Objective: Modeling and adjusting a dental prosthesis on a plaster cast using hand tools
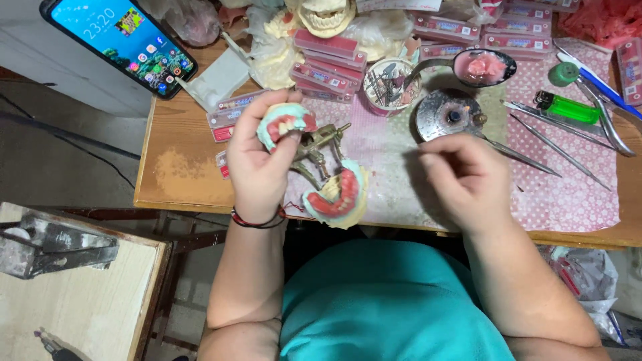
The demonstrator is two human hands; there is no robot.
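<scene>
The left hand (pixel 257 164) grips the upper half of a hinged metal frame (pixel 314 147), fingers curled round a pale green plaster cast (pixel 284 127) that carries pink wax and a row of teeth. The cast is tipped back and open, which seems to be so the biting surfaces face up toward the eyes. Just below the grip, the lower cast (pixel 338 197) with its own pink wax rim hangs over the table edge (pixel 174 197), joined to the same frame.

The right hand (pixel 468 177) hovers to the right of the frame, apart from it, fingertips drawn together as if pinching something tiny; what it pinches, if anything, cannot be made out.

Beyond that hand lie a round metal dish (pixel 449 113), thin metal tools (pixel 542 144) on a pink dotted cloth (pixel 568 194), and a green lighter (pixel 568 107). Beyond the left grip stand a cup of small burs (pixel 391 83) and stacked flat pink rectangular boxes (pixel 331 63) with pale label strips; more such boxes line the far edge. Far left of the grip rests a phone (pixel 120 40), its screen lit.
</scene>
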